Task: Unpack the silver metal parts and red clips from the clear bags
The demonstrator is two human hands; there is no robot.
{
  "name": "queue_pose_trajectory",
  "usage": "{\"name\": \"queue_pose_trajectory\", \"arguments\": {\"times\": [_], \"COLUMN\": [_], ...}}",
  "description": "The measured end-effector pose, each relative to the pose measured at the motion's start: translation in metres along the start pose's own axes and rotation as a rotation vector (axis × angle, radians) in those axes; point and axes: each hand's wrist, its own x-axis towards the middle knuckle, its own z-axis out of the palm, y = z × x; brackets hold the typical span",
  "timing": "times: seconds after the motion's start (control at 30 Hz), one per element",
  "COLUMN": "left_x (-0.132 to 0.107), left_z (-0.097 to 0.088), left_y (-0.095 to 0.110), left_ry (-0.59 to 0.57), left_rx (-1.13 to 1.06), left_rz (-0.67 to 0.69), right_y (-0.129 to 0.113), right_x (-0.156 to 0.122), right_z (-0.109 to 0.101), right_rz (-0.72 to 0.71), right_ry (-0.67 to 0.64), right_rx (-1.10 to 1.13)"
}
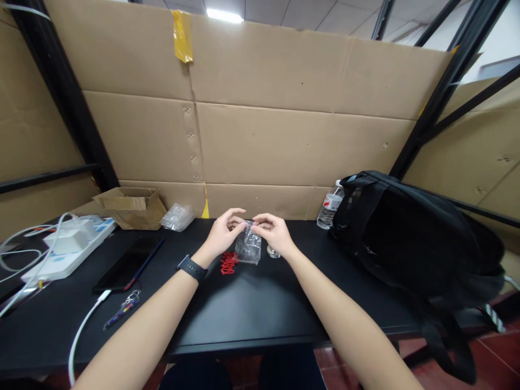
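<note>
Between my two hands hangs a small clear plastic bag (248, 246), pinched at its top edge. My left hand (225, 232), with a dark watch on the wrist, grips the bag's upper left corner between thumb and fingers. The upper right corner is held the same way by my right hand (274, 232). Just left of the bag lies a cluster of small red pieces (228, 262) on the black table; their kind is too small to tell. A small round clear object (273, 252) sits under my right hand, partly hidden by it.
A black backpack (410, 244) and a water bottle (330, 206) stand at the right. On the left are a phone (129, 264), a keychain (123, 309), a white power strip (73, 252) with cables, an open cardboard box (138, 210) and crumpled plastic bags (177, 217). Cardboard walls the back.
</note>
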Motion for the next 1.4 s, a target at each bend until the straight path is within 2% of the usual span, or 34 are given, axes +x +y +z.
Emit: {"name": "queue_pose_trajectory", "arguments": {"times": [0.2, 0.43, 0.63, 0.83, 1.0, 1.2, 1.33, 1.4], "left_x": [0.003, 0.002, 0.001, -0.001, -0.002, -0.002, -0.001, -0.001], "left_z": [-0.012, -0.011, -0.01, -0.006, -0.006, -0.006, -0.007, -0.008], "left_y": [-0.002, 0.003, 0.002, 0.002, 0.003, 0.001, -0.001, 0.001], "left_ry": [0.106, 0.071, 0.029, 0.001, 0.003, 0.024, 0.077, 0.137], "left_rx": [0.054, 0.085, 0.109, 0.133, 0.14, 0.151, 0.163, 0.239], "left_rz": [0.007, 0.016, 0.019, 0.03, 0.034, 0.04, 0.049, 0.07], "right_y": [0.003, 0.005, 0.005, 0.0, -0.001, -0.006, -0.007, -0.003], "right_x": [0.005, 0.005, 0.005, 0.004, 0.003, 0.002, -0.002, -0.002], "right_z": [-0.009, -0.009, -0.011, -0.009, -0.007, -0.011, -0.009, -0.009], "right_rz": [0.022, 0.016, 0.001, 0.001, 0.13, 0.157, 0.2, 0.219], "right_ry": [0.079, 0.085, 0.015, 0.075, 0.037, 0.034, -0.073, -0.099], "right_rx": [-0.057, -0.104, -0.116, -0.149, -0.018, -0.029, 0.018, 0.022]}}
